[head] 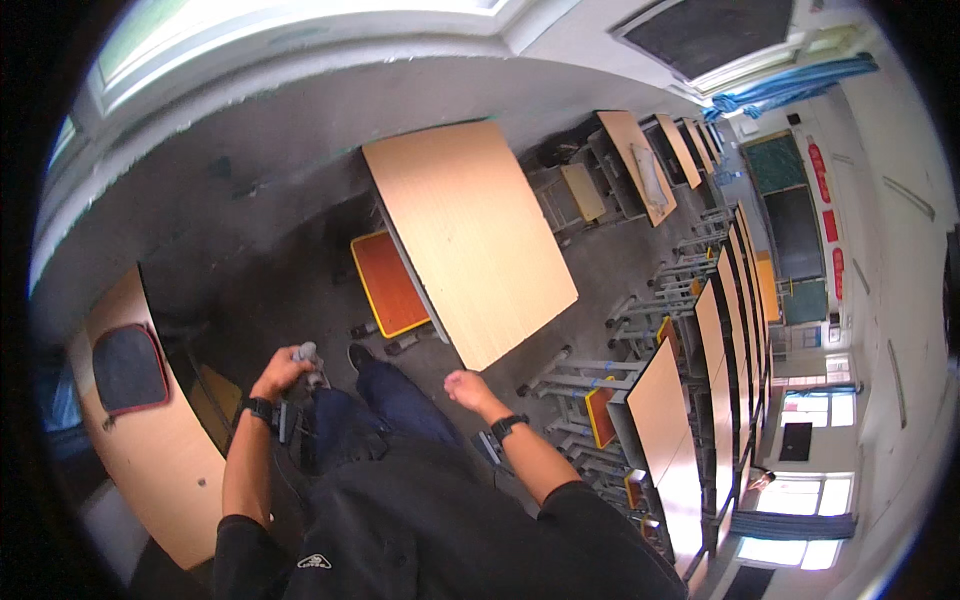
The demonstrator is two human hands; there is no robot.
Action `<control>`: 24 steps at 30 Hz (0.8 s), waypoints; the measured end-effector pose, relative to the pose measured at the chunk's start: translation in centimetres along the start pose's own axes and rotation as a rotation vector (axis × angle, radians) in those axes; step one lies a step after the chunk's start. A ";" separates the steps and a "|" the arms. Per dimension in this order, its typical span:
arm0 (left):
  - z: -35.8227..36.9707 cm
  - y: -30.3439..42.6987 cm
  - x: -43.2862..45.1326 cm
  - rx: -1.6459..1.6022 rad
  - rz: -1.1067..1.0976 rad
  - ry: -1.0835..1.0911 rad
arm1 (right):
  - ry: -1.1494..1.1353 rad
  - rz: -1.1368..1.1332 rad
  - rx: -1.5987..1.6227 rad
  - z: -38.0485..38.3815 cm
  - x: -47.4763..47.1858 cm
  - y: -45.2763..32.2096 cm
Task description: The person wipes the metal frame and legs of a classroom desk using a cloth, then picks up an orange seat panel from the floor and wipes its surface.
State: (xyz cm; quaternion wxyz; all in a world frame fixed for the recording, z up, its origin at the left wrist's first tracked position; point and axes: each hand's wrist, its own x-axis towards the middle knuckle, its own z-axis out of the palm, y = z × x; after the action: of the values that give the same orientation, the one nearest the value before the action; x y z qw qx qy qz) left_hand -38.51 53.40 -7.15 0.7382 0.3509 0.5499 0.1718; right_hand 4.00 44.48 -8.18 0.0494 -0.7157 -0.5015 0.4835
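My left hand [281, 373] is closed around a grey bunched cloth [308, 354], low over the floor in front of my legs. To the right, my right hand [468, 390] has its fingers curled in, and nothing shows in it. It is beside the near corner of a double desk with a pale wood-grain top [472, 232]; whether it touches the desk I cannot tell. An orange chair seat with a yellow rim [390, 283] sits partly under that desk. Each of my wrists wears a black band.
On the left, another desk [169, 480] carries a dark pad with red trim [131, 369]. Rows of desks [660, 420] stretch away on the right. A desk farther along bears a crumpled sheet [646, 176]. A person [761, 480] is by the far windows.
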 end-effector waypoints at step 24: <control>8.8 -3.1 -5.1 0.017 0.069 0.344 | -0.113 0.163 0.542 -5.8 0.9 11.9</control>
State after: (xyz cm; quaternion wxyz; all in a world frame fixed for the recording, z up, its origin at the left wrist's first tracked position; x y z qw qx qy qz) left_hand -32.41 45.07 -4.56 0.6239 0.3414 0.6571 0.2499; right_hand 16.34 41.74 -12.31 0.1720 -0.6864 -0.2967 0.6413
